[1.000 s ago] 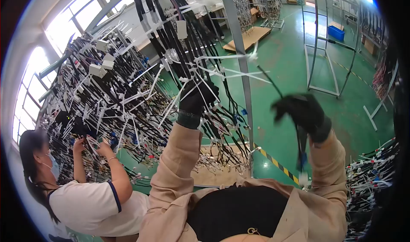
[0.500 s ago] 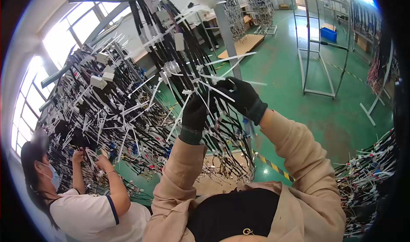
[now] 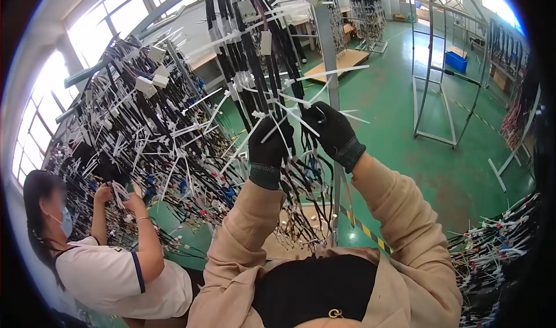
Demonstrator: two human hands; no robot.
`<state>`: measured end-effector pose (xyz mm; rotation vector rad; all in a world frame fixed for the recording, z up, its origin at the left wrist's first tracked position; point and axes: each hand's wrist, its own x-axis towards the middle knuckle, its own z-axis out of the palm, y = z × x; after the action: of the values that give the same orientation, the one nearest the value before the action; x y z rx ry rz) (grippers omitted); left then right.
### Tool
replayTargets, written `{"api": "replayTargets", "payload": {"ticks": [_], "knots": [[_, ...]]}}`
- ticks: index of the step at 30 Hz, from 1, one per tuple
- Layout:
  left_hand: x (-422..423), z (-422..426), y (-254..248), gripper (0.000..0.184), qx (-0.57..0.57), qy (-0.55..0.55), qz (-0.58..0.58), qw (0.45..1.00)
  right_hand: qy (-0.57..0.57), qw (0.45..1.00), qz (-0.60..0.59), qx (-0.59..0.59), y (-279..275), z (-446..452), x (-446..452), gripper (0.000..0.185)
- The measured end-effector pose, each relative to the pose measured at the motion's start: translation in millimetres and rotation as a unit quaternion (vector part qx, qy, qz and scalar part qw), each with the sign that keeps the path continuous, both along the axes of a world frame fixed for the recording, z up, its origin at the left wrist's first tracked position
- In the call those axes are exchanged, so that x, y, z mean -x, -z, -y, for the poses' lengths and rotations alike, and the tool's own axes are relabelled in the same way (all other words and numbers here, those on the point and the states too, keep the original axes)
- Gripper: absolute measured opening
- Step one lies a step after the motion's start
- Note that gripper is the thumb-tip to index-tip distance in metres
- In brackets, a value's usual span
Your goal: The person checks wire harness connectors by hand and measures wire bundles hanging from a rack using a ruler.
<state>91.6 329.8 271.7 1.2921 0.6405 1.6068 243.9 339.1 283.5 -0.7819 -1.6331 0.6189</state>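
Note:
A bundle of black cables (image 3: pixel 252 67) with white connectors and white cable ties hangs in front of me. My left hand (image 3: pixel 270 145), in a black glove, is closed around cables in the lower middle of the bundle. Just to its right, my right hand (image 3: pixel 332 130), also gloved in black, has its fingers closed at the bundle's right side, at black cable strands. White cable ties (image 3: pixel 301 119) stick out in several directions above and between the hands. Below them the cables fan out into thin ends with small connectors.
At the left a masked person (image 3: pixel 119 270) handles white pieces beside a rack of hanging cables (image 3: pixel 145 119). A metal post (image 3: pixel 328 44) rises behind my bundle. Metal frames (image 3: pixel 431 79), a blue bin (image 3: pixel 456 61) and a wooden board (image 3: pixel 336 66) stand farther back. More cables (image 3: pixel 498 247) are at the lower right.
My right hand came from the right, where it held a dark strand, to the bundle beside my left hand. My left hand stays closed on the cables. The view has shifted slightly.

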Motion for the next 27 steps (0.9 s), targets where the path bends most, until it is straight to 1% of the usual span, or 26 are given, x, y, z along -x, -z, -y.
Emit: {"api": "replayTargets", "payload": {"ticks": [1,2,4,5,6,7,8,10,11,14,15,17,18,19,20,21,22,23,24,25,27], "knots": [[1,-6,3,0.021,0.012,-0.008,-0.005,1.000,-0.021,1.000,-0.005,0.017,-1,1,-3,0.017],[-1,-9,7,0.021,-0.012,-0.001,0.016,1.000,-0.042,0.998,-0.011,0.036,-2,3,-3,0.017],[-14,-13,13,0.020,-0.061,0.012,0.058,0.996,-0.072,0.996,-0.037,-0.027,17,-18,5,0.017],[-19,-10,10,0.019,-0.037,-0.041,0.005,0.998,-0.092,0.994,-0.048,-0.026,24,-28,6,0.016],[-23,-4,6,0.018,-0.028,-0.046,-0.002,0.999,-0.111,0.992,-0.058,-0.026,20,-28,7,0.016],[-21,-3,6,0.018,-0.021,-0.029,0.005,0.999,-0.110,0.993,-0.041,0.019,13,-15,3,0.017],[-20,-3,6,0.018,-0.015,-0.011,0.011,1.000,-0.078,0.996,-0.033,0.013,16,-13,4,0.018],[-24,8,-2,0.018,-0.014,-0.034,0.002,0.999,-0.014,1.000,-0.022,0.002,22,-11,6,0.022],[-25,12,-4,0.017,-0.012,-0.047,-0.003,0.999,-0.049,0.997,-0.060,0.009,22,-10,8,0.023],[-24,12,-3,0.015,-0.040,-0.068,0.012,0.997,-0.131,0.984,-0.099,0.075,32,-21,12,0.022],[-22,15,-2,0.011,-0.034,-0.084,0.017,0.996,-0.139,0.983,-0.079,0.090,26,-15,11,0.022],[-15,15,-3,0.013,-0.056,-0.127,-0.082,0.987,-0.153,0.980,-0.038,0.118,7,1,4,0.022],[-12,14,-4,0.014,-0.068,-0.148,-0.130,0.978,-0.138,0.985,-0.028,0.102,7,1,4,0.023],[-13,20,-8,0.016,-0.019,-0.142,-0.122,0.982,-0.125,0.988,-0.019,0.086,10,-1,5,0.023],[-13,17,-6,0.015,-0.052,-0.156,-0.095,0.982,-0.111,0.991,-0.010,0.068,14,-5,7,0.023],[-14,10,-1,0.014,-0.085,-0.169,-0.067,0.980,-0.136,0.984,-0.034,0.107,11,-8,11,0.022],[-14,7,1,0.013,-0.117,-0.181,-0.040,0.976,-0.127,0.985,-0.029,0.115,8,-6,10,0.021],[-10,10,-2,0.014,-0.080,-0.104,0.036,0.991,-0.118,0.985,-0.023,0.124,7,-2,6,0.021],[-5,0,6,0.014,-0.054,-0.109,0.063,0.991,-0.109,0.985,-0.017,0.131,2,2,5,0.020],[-3,-2,4,0.013,-0.061,-0.121,0.026,0.990,-0.147,0.980,-0.042,0.126,7,-3,4,0.019],[-4,-5,0,0.013,-0.085,-0.133,-0.030,0.987,-0.161,0.977,-0.034,0.134,13,-11,8,0.019]]}}
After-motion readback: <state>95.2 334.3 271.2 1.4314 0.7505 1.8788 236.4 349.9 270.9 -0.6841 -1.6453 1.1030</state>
